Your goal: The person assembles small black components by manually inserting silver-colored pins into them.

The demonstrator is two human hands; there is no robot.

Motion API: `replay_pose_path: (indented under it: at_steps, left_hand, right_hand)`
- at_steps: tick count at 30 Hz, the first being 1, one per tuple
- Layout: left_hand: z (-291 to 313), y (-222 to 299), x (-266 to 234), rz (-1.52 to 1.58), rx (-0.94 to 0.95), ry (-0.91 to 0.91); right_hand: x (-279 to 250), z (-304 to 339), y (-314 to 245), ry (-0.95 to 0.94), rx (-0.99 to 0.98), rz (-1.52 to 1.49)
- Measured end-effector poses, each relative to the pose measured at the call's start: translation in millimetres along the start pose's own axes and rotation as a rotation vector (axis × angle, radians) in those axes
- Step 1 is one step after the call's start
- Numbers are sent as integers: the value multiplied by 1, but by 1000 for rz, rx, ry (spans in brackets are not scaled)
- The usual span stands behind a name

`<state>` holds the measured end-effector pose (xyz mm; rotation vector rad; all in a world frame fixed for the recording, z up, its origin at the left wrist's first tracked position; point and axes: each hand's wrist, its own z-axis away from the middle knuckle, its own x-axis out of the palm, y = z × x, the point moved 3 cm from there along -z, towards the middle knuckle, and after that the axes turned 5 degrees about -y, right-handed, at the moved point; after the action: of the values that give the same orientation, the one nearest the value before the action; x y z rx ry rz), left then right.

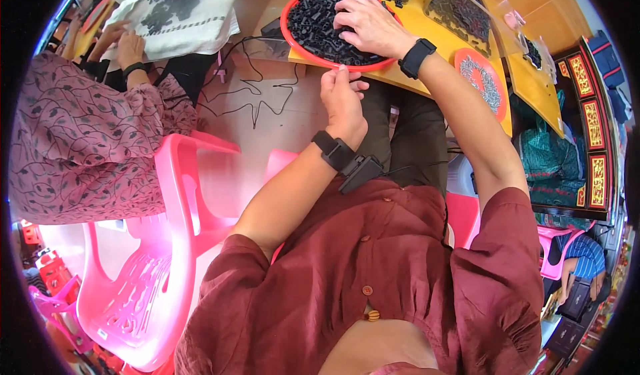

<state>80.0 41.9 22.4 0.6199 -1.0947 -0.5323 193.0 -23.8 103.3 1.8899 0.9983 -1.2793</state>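
Observation:
A round red basin (288,40) full of small black plastic parts (319,28) sits at the near edge of the yellow table. My right hand (373,25) reaches over its right side, fingers bent and spread down onto the parts. No part shows clearly in those fingers. Just below the basin's near rim is my left hand (343,102), its thumb up by the rim and its fingers curled in. Whatever that hand pinches, if anything, is too small to make out. Dark bands circle both wrists.
Right of the basin are a red tray of silvery pieces (481,82) and a clear bin of dark parts (460,15). At left, a person in a patterned top (100,142) works beside a white cloth (193,25). A pink chair (177,202) and black cables (257,95) are nearby.

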Motion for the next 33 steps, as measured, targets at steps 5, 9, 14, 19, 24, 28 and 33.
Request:
replay_pose_path:
  at_steps: [5, 9, 14, 19, 24, 28, 33]
  left_hand:
    - [2, 0, 0, -10, -1, -16]
    - [6, -2, 2, 5, -6, -2]
    - [7, -4, 0, 19, -3, -3]
    - [8, -5, 1, -2, -7, -16]
    - [8, -5, 0, 1, -14, -21]
    - [7, -5, -1, -3, -17, -17]
    - [9, -5, 0, -12, -17, -17]
  right_hand:
    - [-3, 4, 6, 113, 90, -13]
    - [-9, 4, -2, 102, 185, -57]
    - [-11, -6, -31, 86, 62, -166]
    - [5, -11, -36, 29, 1, -113]
    - [5, -10, -24, 47, 37, -42]
    - [3, -9, -19, 73, 78, 3]
    - [5, 0, -9, 72, 149, -47]
